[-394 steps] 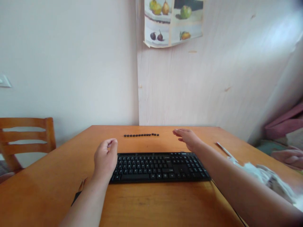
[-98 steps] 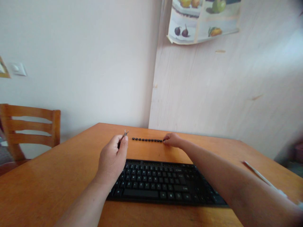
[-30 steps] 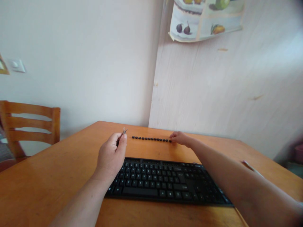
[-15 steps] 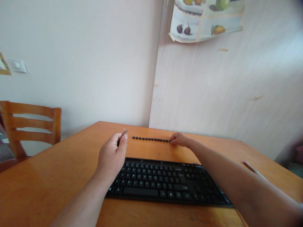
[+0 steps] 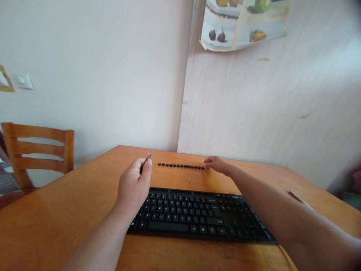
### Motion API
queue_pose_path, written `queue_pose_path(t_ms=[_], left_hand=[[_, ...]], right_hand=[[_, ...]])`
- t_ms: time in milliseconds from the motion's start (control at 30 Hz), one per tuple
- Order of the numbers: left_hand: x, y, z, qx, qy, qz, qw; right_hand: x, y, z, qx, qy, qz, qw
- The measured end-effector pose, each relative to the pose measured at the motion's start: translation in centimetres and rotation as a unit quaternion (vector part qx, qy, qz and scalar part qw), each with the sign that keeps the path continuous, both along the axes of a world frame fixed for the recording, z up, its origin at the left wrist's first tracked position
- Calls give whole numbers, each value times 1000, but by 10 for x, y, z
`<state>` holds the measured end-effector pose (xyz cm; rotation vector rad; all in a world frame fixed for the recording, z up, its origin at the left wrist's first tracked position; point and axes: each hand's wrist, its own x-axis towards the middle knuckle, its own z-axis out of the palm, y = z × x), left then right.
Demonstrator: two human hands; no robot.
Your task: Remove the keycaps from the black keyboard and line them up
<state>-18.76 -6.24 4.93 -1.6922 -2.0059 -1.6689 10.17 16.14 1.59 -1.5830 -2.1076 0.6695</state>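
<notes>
A black keyboard lies in front of me on the wooden table. Beyond it runs a straight row of several small black keycaps. My left hand, over the keyboard's left end, is closed around a small tool with two thin metal prongs pointing up and away; its handle is mostly hidden in the fist. At the right end of the row is my right hand, its fingers loosely stretched beside the last keycap, with nothing visible in them.
The wooden table reaches back to the wall. A thin pen-like stick lies at the right, partly behind my forearm. A wooden chair stands at the left. A fruit poster hangs on the wall.
My right hand has let go of the last keycap in the row and lifted slightly up and to the right. My left hand keeps its hold on the pronged tool.
</notes>
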Motion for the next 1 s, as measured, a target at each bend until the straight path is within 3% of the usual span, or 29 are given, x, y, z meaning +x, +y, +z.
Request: queue_pose_path(t_ms=[133,200,367,533,633,733,867,1000], left_hand=[[2,-4,6,14,-7,-14,1000],[4,-5,8,10,-15,-22,1000],[11,-7,8,0,-64,-81,995],[27,-10,8,-5,-182,-172,968],[37,-12,6,-41,-263,-227,937],[44,-13,3,-61,-313,-269,909],[52,-16,1,-72,-387,-315,864],[62,-21,0,-90,-437,-362,818]], right_hand=[[4,-18,22,4,63,-15,998],[5,-35,35,0,175,-10,985],[3,-93,59,-20,336,7,942],[-6,-156,67,-63,417,34,906],[-19,-187,64,-85,403,46,910],[-34,-209,53,-79,319,42,944],[-52,-222,31,-57,213,83,972],[-68,-225,12,-32,211,108,971]])
